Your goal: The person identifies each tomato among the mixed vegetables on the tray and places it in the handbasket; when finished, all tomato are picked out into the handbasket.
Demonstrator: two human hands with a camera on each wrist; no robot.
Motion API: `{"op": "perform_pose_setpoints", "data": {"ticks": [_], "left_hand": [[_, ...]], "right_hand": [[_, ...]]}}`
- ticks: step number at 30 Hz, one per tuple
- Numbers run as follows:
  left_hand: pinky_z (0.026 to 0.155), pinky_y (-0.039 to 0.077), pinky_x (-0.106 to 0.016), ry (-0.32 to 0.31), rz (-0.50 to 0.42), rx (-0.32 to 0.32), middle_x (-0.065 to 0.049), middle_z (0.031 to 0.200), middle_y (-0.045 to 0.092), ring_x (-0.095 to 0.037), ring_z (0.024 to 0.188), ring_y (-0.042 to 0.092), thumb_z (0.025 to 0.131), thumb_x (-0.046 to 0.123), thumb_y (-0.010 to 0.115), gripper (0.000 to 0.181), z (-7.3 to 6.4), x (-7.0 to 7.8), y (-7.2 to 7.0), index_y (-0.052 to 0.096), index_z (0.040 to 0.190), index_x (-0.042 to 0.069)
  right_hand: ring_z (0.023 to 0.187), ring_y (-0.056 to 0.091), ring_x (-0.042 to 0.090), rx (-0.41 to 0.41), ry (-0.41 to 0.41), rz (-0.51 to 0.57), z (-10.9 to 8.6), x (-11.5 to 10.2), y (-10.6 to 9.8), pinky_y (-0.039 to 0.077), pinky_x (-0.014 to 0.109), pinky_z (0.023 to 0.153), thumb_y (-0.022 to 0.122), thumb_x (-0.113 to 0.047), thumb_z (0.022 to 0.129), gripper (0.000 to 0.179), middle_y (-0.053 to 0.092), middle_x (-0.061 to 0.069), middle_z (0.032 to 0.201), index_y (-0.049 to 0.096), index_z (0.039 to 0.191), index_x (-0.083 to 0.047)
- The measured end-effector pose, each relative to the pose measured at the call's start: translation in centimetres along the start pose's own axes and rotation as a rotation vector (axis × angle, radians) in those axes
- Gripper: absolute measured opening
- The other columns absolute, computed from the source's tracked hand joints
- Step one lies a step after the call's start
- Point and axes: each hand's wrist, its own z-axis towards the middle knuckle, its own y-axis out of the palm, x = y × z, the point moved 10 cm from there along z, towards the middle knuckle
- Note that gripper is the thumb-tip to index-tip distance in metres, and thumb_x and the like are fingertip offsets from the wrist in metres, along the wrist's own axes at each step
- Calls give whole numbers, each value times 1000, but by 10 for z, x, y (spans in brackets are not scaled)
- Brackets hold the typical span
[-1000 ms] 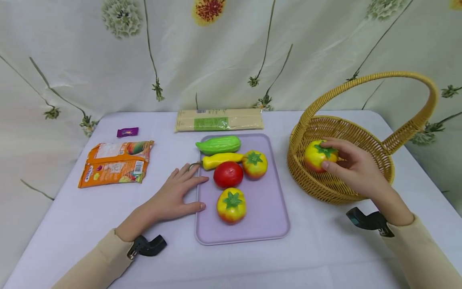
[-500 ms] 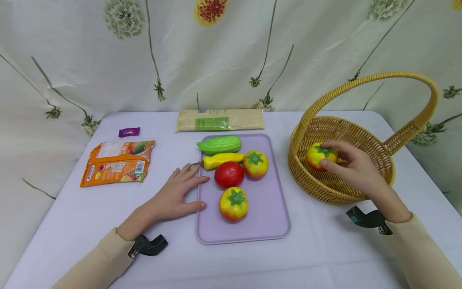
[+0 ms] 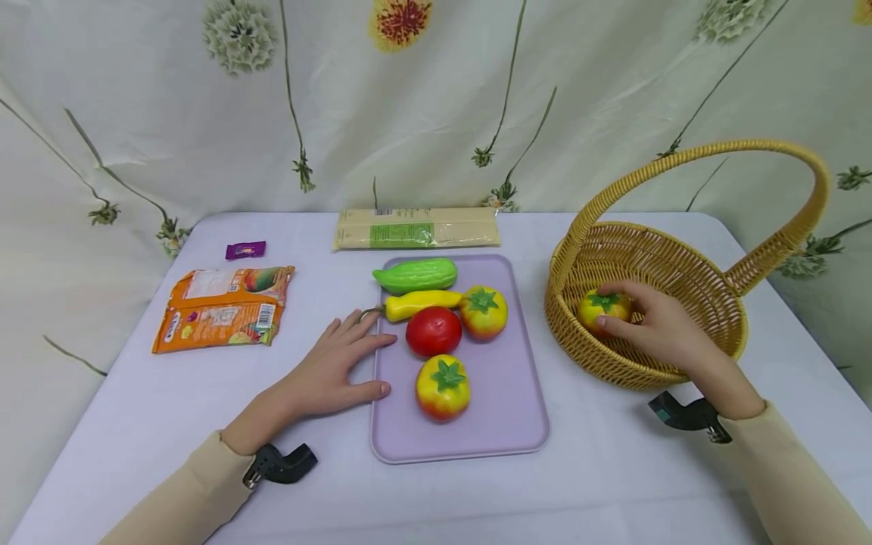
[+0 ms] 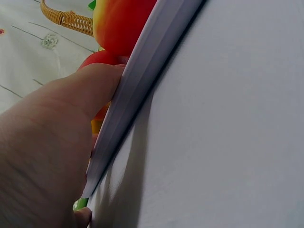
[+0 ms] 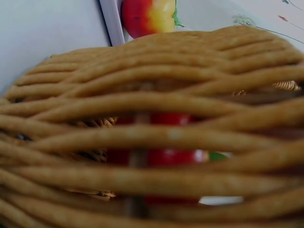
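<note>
My right hand (image 3: 657,322) reaches down inside the wicker basket (image 3: 568,344) and holds a yellow-and-red persimmon (image 3: 599,309) with a green leafy top between thumb and fingers. In the right wrist view the basket's weave (image 5: 152,137) covers most of the picture, with red skin showing through the gaps. My left hand (image 3: 330,371) lies flat with fingers spread, its thumb and fingertips at the left rim of the lilac tray (image 3: 497,412). On that tray are a red tomato (image 3: 434,331), a yellow pepper (image 3: 418,304), a green gourd (image 3: 415,275) and two more persimmons (image 3: 443,387).
The basket's tall handle (image 3: 708,149) arches over its opening. Behind the tray lies a long beige packet (image 3: 417,228). An orange snack bag (image 3: 223,309) and a small purple wrapped sweet (image 3: 245,250) lie at the left. A floral cloth (image 3: 409,113) hangs behind the table.
My right hand has lowered the persimmon deeper into the basket. The front persimmon on the tray shifted slightly between the earlier frames. My left hand stays at the tray rim.
</note>
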Motion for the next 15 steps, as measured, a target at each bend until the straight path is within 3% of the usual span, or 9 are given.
{"op": "perform_pose_setpoints", "data": {"ticks": [3,6,15], "left_hand": [[120,13,-75,1,0,-2,-19,166,31,-51,154,21,87,46,72,65,0,0,1,58,144,19],[121,13,-75,-4,-3,-5,-19,167,31,-50,154,21,86,46,72,66,-1,-1,1,58,145,19],[121,12,-74,-6,-8,-14,-18,167,30,-50,155,19,86,47,72,67,1,0,2,57,145,20]], "right_hand": [[92,60,30,-26,-3,-26,0,0,3,50,33,71,71,-30,96,40,66,21,113,59,128,-9],[91,61,29,-37,-4,-34,0,-1,4,48,30,70,73,-30,94,41,67,20,109,59,126,-9],[117,61,47,-24,31,23,1,3,1,53,56,94,63,-6,91,40,65,28,128,61,131,-4]]}}
